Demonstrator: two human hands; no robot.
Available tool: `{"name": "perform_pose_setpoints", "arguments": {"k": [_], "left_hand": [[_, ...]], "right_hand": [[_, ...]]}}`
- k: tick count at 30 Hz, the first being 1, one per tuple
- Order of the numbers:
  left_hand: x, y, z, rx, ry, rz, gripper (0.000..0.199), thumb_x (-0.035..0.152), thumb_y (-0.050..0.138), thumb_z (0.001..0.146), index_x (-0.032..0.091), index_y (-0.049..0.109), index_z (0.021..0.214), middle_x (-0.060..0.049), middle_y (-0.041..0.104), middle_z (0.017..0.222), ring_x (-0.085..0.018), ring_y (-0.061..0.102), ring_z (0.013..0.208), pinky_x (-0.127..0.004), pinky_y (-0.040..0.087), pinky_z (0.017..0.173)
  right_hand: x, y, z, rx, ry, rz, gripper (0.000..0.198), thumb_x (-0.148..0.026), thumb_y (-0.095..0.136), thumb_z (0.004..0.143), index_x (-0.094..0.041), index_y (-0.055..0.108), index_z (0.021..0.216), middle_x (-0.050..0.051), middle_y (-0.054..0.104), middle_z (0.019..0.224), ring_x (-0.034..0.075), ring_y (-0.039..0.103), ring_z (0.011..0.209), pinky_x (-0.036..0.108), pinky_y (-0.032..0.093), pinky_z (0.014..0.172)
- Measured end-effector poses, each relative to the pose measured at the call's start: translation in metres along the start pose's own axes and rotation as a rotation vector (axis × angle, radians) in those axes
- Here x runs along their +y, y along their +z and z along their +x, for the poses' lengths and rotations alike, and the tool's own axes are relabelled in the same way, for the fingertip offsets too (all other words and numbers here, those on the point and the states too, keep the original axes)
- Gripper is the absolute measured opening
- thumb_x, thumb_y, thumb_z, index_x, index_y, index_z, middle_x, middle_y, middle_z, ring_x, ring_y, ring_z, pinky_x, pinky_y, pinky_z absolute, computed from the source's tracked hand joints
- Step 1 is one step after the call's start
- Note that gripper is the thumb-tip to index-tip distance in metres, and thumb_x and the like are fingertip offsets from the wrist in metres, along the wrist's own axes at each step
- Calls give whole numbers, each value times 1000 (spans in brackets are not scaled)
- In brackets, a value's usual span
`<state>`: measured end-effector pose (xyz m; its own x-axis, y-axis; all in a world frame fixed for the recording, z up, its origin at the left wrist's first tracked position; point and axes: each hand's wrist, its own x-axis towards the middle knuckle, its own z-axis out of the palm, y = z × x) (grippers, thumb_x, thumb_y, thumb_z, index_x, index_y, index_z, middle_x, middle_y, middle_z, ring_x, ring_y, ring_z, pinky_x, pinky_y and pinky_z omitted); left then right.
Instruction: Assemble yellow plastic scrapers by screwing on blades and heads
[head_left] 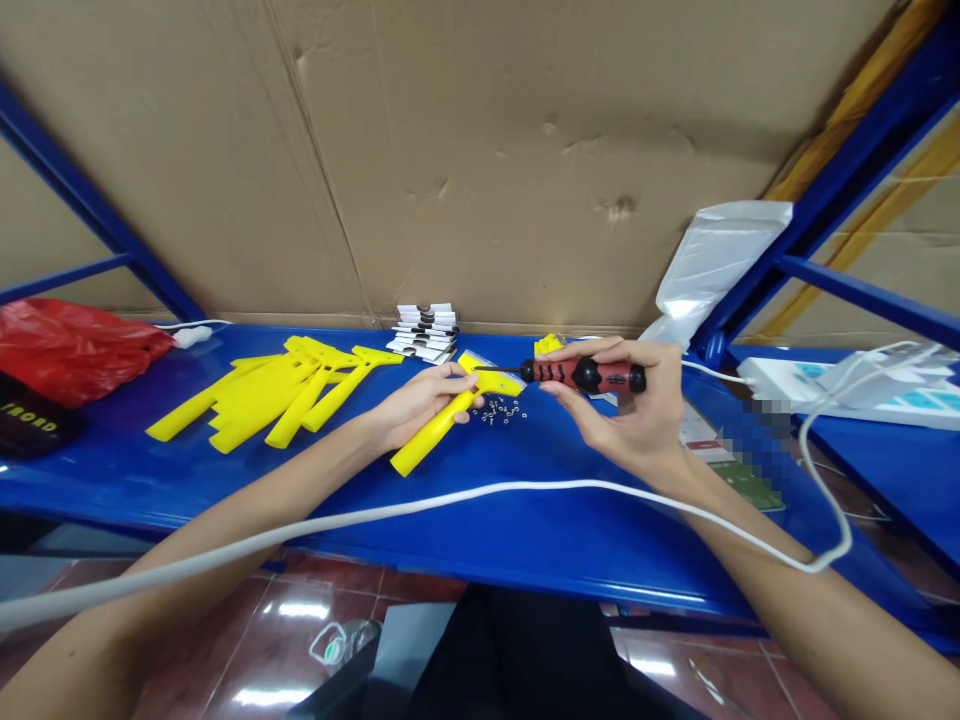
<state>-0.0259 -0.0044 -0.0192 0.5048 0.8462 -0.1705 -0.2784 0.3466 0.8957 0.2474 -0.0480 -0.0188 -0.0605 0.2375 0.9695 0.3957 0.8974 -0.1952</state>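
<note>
A yellow scraper (429, 438) with a long round handle and a wide head is gripped in my left hand (421, 402), just above the blue shelf. My right hand (637, 400) is wrapped round a red and black screwdriver (592, 375), held level. Its thin shaft points left and reaches the scraper's head near my left fingertips; whether the tip sits in a screw is too small to tell. Small loose screws (499, 410) lie scattered on the shelf under the head. To the left is a pile of similar yellow scrapers (281, 385).
A stack of white, dark-marked pieces (425, 332) and small yellow parts (550, 344) stand behind my hands. A red plastic bag (75, 345) lies left. A white cable (480, 490) crosses in front of my forearms. White power strips (847, 390) and a plastic bag (720, 260) are right.
</note>
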Motion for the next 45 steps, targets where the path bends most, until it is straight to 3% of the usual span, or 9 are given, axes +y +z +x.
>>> {"name": "perform_pose_setpoints", "arguments": {"k": [5, 15, 22, 29, 32, 35, 37, 42, 45], "left_hand": [[-2, 1, -1, -4, 28, 21, 26, 16, 89, 97, 17, 64, 102, -10, 75, 102, -18, 77, 87, -20, 52, 58], [-1, 4, -4, 3, 33, 145, 35, 22, 93, 94, 20, 60, 104, -13, 79, 100, -22, 78, 86, -24, 56, 59], [-5, 8, -4, 11, 28, 121, 37, 22, 96, 92, 20, 61, 102, -12, 79, 97, -22, 79, 85, -23, 55, 56], [-7, 14, -6, -5, 30, 86, 41, 23, 98, 88, 20, 60, 100, -10, 81, 95, -24, 81, 85, -22, 57, 54], [-10, 16, -5, 35, 19, 74, 38, 21, 98, 87, 20, 62, 99, -10, 81, 93, -23, 81, 81, -23, 58, 51], [-12, 19, -5, 66, 29, 45, 32, 19, 96, 89, 19, 65, 98, -10, 81, 91, -22, 80, 79, -22, 59, 51], [-12, 23, -7, 62, 38, 21, 30, 18, 95, 90, 18, 66, 98, -10, 80, 89, -21, 79, 78, -21, 58, 51], [-9, 34, -15, 37, 50, -52, 28, 15, 96, 88, 16, 69, 96, -10, 79, 90, -21, 80, 80, -20, 57, 52], [-13, 38, -20, 19, 43, -84, 29, 17, 97, 87, 17, 69, 94, -10, 80, 93, -23, 80, 82, -21, 58, 52]], "right_hand": [[-3, -1, 3, -23, -28, 1, 59, -21, 100, 87, -28, 60, 130, 9, 86, 114, 32, 89, 97, 39, 70, 66], [-4, -7, 10, 7, -51, -103, 55, -29, 103, 84, -31, 67, 126, 6, 87, 106, 31, 87, 89, 44, 69, 65], [-11, -10, 18, -145, -27, 124, 72, -13, 87, 88, -31, 53, 148, 14, 76, 141, 38, 81, 128, 59, 74, 96], [-14, -9, 16, 13, -15, -53, 62, -18, 99, 87, -33, 64, 136, 3, 82, 106, 29, 85, 89, 49, 72, 80], [-13, -14, 24, -97, 59, -22, 51, -22, 93, 94, -36, 63, 134, 3, 81, 113, 28, 84, 96, 49, 73, 86], [-14, -18, 46, -302, 100, 121, 50, -28, 81, 103, -33, 54, 145, 10, 71, 148, 31, 80, 128, 55, 72, 107], [-15, -17, 64, -375, 109, 206, 46, -33, 76, 108, -32, 50, 146, 10, 67, 153, 29, 77, 136, 54, 71, 112], [-20, -9, 92, -360, 143, 23, 59, -57, 89, 100, -32, 53, 139, 5, 74, 125, 28, 83, 118, 44, 75, 95], [-24, -5, 92, -266, 100, -5, 52, -59, 82, 105, -33, 48, 132, 3, 72, 119, 26, 85, 108, 45, 75, 92]]}}
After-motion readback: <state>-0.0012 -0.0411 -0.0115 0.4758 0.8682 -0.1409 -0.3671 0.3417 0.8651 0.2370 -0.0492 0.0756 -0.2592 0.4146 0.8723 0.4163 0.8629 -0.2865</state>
